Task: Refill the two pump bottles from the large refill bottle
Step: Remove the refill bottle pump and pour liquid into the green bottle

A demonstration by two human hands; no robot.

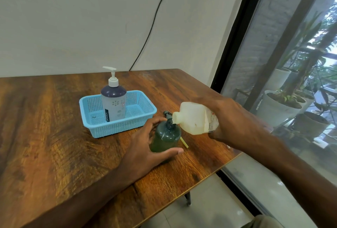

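Note:
A dark green pump bottle (166, 137) stands on the wooden table (54, 136) with its pump off. My left hand (145, 147) wraps around its lower body. My right hand (231, 120) grips the large pale refill bottle (195, 117), tipped sideways with its spout at the green bottle's open neck. The removed dark pump head (167, 113) lies just behind, its yellowish tube (184, 143) sticking out to the right of the green bottle. A second pump bottle (113, 100), purple-grey with a white pump, stands upright in a blue basket (94, 124).
The table's right edge runs close past my right hand, with floor tiles below. A large window with potted plants (284, 103) outside fills the right side. A black cable (155, 20) hangs down the wall behind the table.

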